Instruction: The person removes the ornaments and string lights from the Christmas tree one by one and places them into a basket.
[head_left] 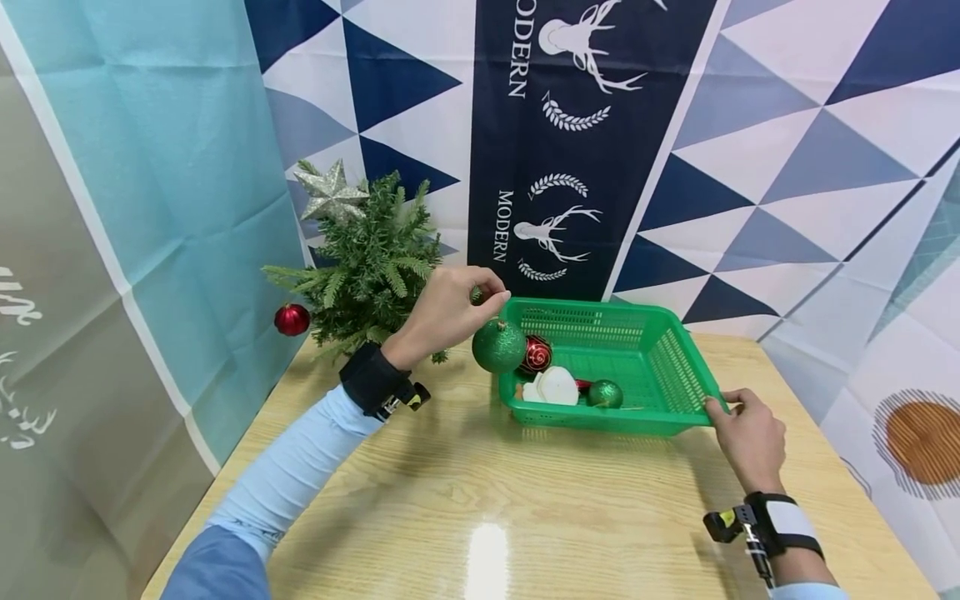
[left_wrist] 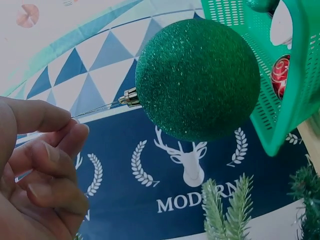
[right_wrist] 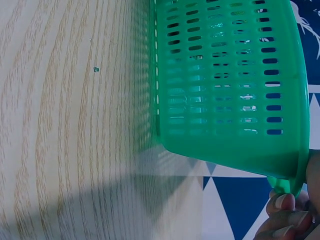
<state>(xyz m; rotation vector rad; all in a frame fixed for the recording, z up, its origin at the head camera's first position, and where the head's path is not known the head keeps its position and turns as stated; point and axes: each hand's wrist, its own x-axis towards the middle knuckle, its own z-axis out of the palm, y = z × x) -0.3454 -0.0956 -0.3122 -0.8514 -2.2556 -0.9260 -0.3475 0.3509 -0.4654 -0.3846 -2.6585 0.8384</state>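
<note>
A large green glitter Christmas ball (head_left: 498,346) hangs by its thin silver string from my left hand (head_left: 453,308), thumb and fingertip pinching the string. The left wrist view shows the string and the ball's gold cap (left_wrist: 130,97) plainly. In the head view the ball overlaps the left end of a green plastic basket (head_left: 682,367). My right hand (head_left: 750,433) grips the basket's rim at its near right corner. Inside the basket lie a red ball with swirls (head_left: 537,355), a smaller green ball (head_left: 604,394) and white flat pieces (head_left: 555,387).
Left of the basket stands a small artificial Christmas tree (head_left: 375,267) with a silver star (head_left: 332,192) on top. A red ball (head_left: 292,319) hangs at its left side. Patterned cloth (head_left: 405,75) rises behind the wooden table (head_left: 420,500).
</note>
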